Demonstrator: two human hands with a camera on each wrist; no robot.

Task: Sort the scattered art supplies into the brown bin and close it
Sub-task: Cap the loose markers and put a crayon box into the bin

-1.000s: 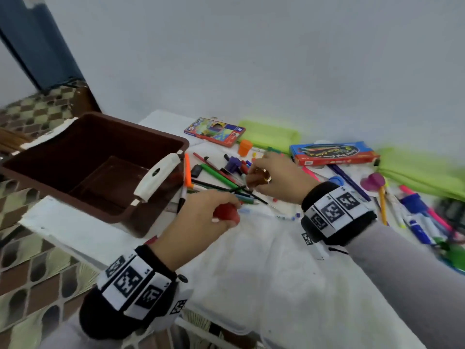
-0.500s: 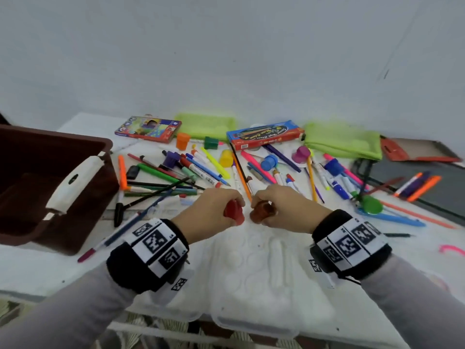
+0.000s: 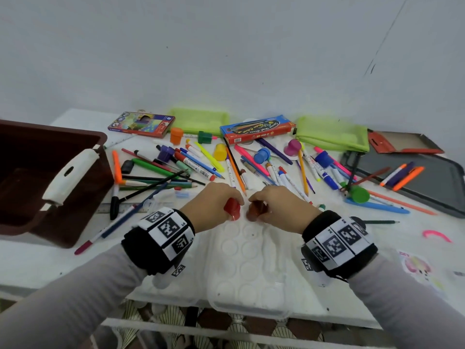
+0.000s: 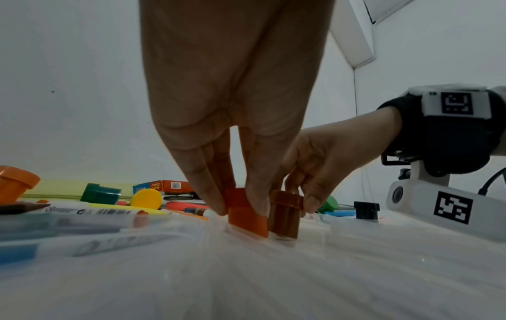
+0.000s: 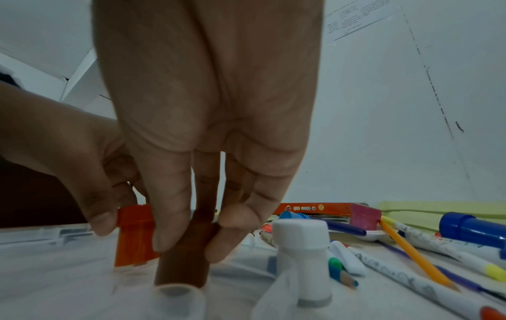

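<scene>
My left hand point(image 3: 234, 200) pinches a small red paint pot point(image 3: 232, 209) by its cap, its base down on the clear plastic paint tray point(image 3: 247, 263). Right beside it my right hand point(image 3: 254, 201) pinches a brown paint pot point(image 3: 255, 210), also standing on the tray. In the left wrist view the red pot point(image 4: 246, 216) and brown pot point(image 4: 284, 214) almost touch. In the right wrist view my fingers point(image 5: 170, 216) wrap the brown pot point(image 5: 183, 259). The open brown bin point(image 3: 37, 177) with a white latch handle point(image 3: 68, 177) stands at the far left.
Pens, pencils and markers point(image 3: 176, 170) lie scattered behind my hands, with coloured paint pots point(image 3: 220, 151), two colour boxes point(image 3: 256, 128), green pouches point(image 3: 332, 134) and a dark lid point(image 3: 422, 182) at right. A white pot point(image 5: 301, 249) stands right of the brown one.
My view swung right, away from the bin. My right hand took up the brown pot and came beside my left; both pots have since been lowered onto the tray.
</scene>
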